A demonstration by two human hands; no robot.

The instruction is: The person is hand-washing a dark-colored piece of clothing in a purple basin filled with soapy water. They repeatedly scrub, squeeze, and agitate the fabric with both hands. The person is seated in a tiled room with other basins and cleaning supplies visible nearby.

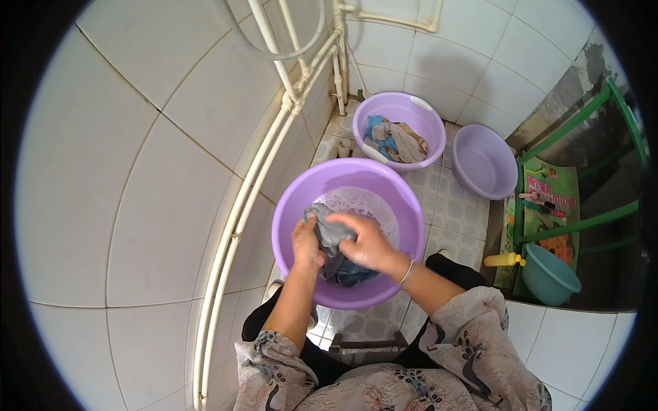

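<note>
Over a large purple basin [288, 198] of sudsy water [373, 205], I hold up a wet grey cloth [332, 229]. My left hand [306, 243] grips its left side, thumb towards me and the fingers partly behind the fabric. On the right side my right hand [369, 243] presses against the cloth with bent fingers, slightly smeared by motion; a silver bangle [408, 272] circles that wrist. Dark blue wet clothing [353, 272] lies in the water just below my hands. What kind of garment the grey cloth is cannot be made out.
Beyond stands a second purple basin [439, 123] holding blue and beige clothes [399, 142]. To its right is a paler purple basin [484, 163]. A teal basin [550, 276], a yellow bottle [504, 259] and a green metal frame [582, 222] are at right. Cream pipes [255, 175] run along the left wall.
</note>
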